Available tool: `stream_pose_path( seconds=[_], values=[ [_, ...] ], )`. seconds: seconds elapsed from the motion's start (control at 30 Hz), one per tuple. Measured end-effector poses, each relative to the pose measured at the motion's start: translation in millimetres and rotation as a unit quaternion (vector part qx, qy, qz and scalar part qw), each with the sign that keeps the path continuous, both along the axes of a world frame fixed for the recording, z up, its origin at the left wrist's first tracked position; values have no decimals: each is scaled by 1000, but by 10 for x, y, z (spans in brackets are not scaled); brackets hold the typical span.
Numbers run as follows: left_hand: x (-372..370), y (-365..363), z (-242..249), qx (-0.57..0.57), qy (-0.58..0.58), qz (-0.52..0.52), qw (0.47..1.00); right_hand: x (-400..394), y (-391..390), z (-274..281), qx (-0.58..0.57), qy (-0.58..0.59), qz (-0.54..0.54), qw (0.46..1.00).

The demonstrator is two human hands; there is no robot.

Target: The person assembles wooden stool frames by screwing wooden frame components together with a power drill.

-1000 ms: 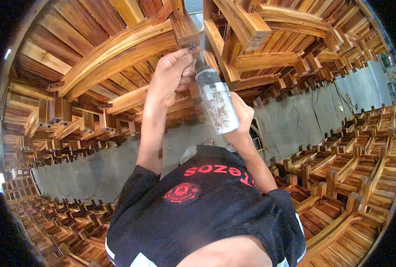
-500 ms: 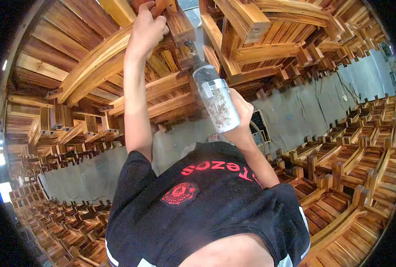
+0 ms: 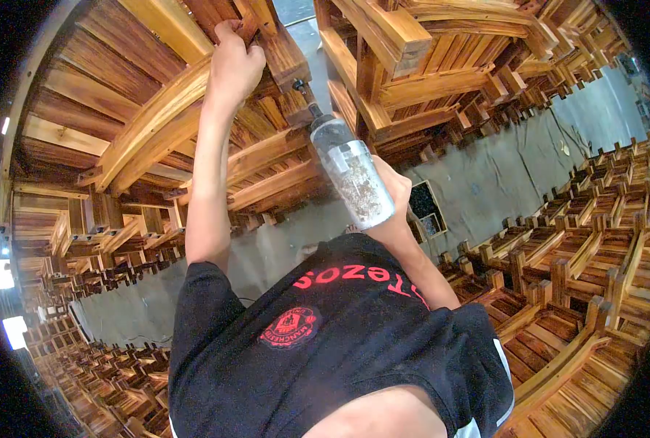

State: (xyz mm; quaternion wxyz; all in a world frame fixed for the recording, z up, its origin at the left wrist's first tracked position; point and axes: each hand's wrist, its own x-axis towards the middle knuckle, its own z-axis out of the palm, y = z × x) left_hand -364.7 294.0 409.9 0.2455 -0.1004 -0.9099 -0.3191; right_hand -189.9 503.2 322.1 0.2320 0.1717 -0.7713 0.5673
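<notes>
My left hand (image 3: 235, 67) is at the upper left, its fingers closed at a reddish-brown wooden piece (image 3: 226, 13) of a chair-like frame. In my right hand (image 3: 393, 191) is a cylindrical tool (image 3: 354, 179), grey at the neck, with a whitish, scuffed wrap round its body. A thin shaft with a small dark tip runs from its upper end, close to the lower end of a thick wooden post (image 3: 288, 62). Whether the tip touches the wood cannot be made out. The fingers of my right hand are mostly hidden behind the tool.
A curved wooden rail (image 3: 153, 102) and slats lie beside my left arm. Another wooden frame (image 3: 412, 55) stands at the upper right. Rows of similar furniture (image 3: 551, 292) line both sides of a grey floor covering (image 3: 485, 175). A dark framed item (image 3: 427, 209) lies behind my right hand.
The whole view has shifted slightly, so hands, tool and wooden frame appear a little lower and further left. Both hands keep their holds.
</notes>
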Motion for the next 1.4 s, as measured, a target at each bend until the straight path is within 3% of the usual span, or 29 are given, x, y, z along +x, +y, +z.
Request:
stream_pose_path(
  seconds=[0.17, 0.27, 0.47, 0.57, 0.87, 0.97, 1.07, 1.1, 1.17, 1.23, 1.3, 1.4],
  values=[
    [43, 13, 33, 3, -16, 3, 1000, -26, -67, 109, -44, 52, -9, 998],
    [1, -4, -2, 20, -20, -5, 1000, -23, -63, 87, -61, 19, 3, 998],
    [0, -14, 3, 3, -4, -4, 1000, -63, -47, 18, 9, 16, 4, 1000],
    [86, 28, 78, 19, -45, 15, 999, -80, -107, 40, -8, 37, -8, 999],
    [105, 64, 23, 49, -6, 3, 999, -80, -98, 65, -6, 17, -4, 1000],
    [146, 91, 74, 66, -73, 34, 995, -98, -107, 23, -7, 27, -10, 1000],
    [46, 11, -80, 62, 39, -11, 997, -102, -104, 39, 2, 37, -5, 999],
    [53, -17, -119, 132, 4, -23, 991, -103, -103, 35, 1, 35, -4, 999],
    [278, 18, -69, 267, -66, -50, 960, -104, -81, 18, -1, 30, -2, 1000],
    [768, 114, 19, 419, -67, -40, 904, -67, -13, 19, 17, 25, 9, 1000],
    [1119, 103, -109, 568, -83, -61, 816, -27, 23, 8, 7, 28, 15, 999],
    [1465, 31, -551, 719, -228, -29, 656, 69, 85, -5, -1, 27, 33, 999]
  ],
)
